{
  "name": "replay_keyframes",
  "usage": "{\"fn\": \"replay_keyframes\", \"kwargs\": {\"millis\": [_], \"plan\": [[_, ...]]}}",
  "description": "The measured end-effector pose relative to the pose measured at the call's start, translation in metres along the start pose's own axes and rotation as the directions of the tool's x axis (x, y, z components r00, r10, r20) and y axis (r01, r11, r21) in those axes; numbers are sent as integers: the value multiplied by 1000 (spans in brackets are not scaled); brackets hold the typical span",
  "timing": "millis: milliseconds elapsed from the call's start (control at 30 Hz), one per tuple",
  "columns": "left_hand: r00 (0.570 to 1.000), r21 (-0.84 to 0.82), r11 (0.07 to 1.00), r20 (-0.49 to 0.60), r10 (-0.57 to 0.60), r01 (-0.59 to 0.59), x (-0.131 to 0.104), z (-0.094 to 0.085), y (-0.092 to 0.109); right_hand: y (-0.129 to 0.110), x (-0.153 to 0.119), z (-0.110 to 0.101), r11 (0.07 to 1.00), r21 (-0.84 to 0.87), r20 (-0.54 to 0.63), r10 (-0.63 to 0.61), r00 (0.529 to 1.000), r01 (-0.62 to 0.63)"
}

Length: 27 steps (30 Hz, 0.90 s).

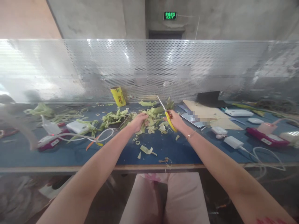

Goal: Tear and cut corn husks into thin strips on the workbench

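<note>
Lap in pale pink cloth (184, 199), nearest the camera, below the table edge.
Table (182, 149), blue top with a wooden front rim; a perforated metal screen (210, 68) stands along its far side.
Left hand (138, 122): fingers curled down onto a heap of green leaves (151, 119) at the table's middle, gripping some of them.
Right hand (175, 120): fingers closed through the yellow handles of the scissors (166, 116), whose blades point up and away over the heap; whether the blades are parted is hard to tell, as they are small and thin.
Leaf scraps (146, 150): scattered on the blue top nearer than the hands.
Yellow packet (118, 96): leaning at the screen.
White box (77, 127), white cables (105, 135): left of the heap.
Cardboard sheet (205, 113), white charger (233, 142): right of the hands.
</note>
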<state>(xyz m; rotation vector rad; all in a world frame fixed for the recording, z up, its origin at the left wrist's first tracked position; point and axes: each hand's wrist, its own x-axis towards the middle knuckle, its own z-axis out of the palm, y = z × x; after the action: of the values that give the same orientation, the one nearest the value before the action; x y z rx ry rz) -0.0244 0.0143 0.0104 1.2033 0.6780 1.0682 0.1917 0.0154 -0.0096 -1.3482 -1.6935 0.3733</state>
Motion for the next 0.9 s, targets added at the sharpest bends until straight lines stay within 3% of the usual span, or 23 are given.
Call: {"fn": "replay_keyframes", "kwargs": {"millis": [167, 233, 333, 433, 700, 900], "plan": [[965, 169, 984, -246, 95, -54, 10, -7, -2, -7, -1, -9, 983, -133, 12, -129, 992, 130], [947, 280, 958, -285, 147, -65, 13, -10, -2, -11, -4, -14, 955, -221, -19, -206, 978, 197], [932, 397, 910, -270, 241, -120, 15, -14, -3, -18, -9, -21, 880, -385, -7, -304, 953, 278], [923, 455, 875, -240, 300, -166, 16, -17, -5, -21, -13, -30, 824, -481, 42, -321, 946, 300], [914, 548, 809, -181, 364, -213, 19, -28, -7, -6, -10, -43, 703, -570, 190, -390, 901, 425], [929, 552, 800, -113, 352, -236, 17, -27, -6, -2, -8, -43, 671, -580, 215, -422, 881, 463]]}}
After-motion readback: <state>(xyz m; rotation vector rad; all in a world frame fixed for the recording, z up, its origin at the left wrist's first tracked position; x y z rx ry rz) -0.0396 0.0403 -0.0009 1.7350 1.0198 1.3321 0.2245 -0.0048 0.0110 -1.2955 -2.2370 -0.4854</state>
